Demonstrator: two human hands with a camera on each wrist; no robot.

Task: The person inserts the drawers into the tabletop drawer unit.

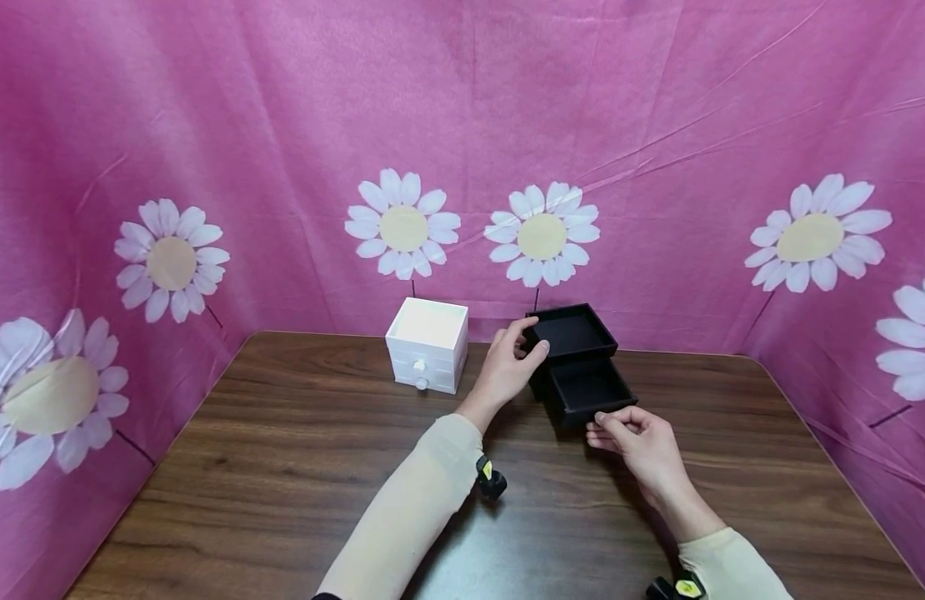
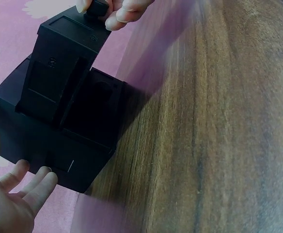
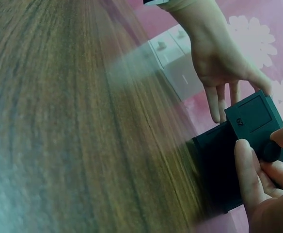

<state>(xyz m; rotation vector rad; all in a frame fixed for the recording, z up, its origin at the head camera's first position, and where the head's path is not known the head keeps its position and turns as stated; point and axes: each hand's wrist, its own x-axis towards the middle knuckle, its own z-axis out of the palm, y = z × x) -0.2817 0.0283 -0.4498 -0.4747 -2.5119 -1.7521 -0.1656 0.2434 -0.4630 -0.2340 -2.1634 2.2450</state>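
Note:
A small black drawer box (image 1: 582, 353) with an open top compartment stands at the back of the table. Its drawer (image 1: 599, 407) is pulled out at the front. My left hand (image 1: 505, 367) rests against the box's left side, its fingers nearly straight and its thumb by the upper rim. My right hand (image 1: 642, 442) pinches the round black knob (image 3: 271, 151) on the drawer front. In the left wrist view, the drawer (image 2: 66, 41) sticks out from the box body (image 2: 39, 145), knob between the right fingertips. The inside of the drawer looks dark, with nothing visible in it.
A white box (image 1: 430, 354) with small round knobs stands left of the black one. The wooden table (image 1: 282, 467) reaches a pink cloth backdrop (image 1: 462, 100) with daisies. Both forearms wear light sleeves with a strapped-on wrist camera.

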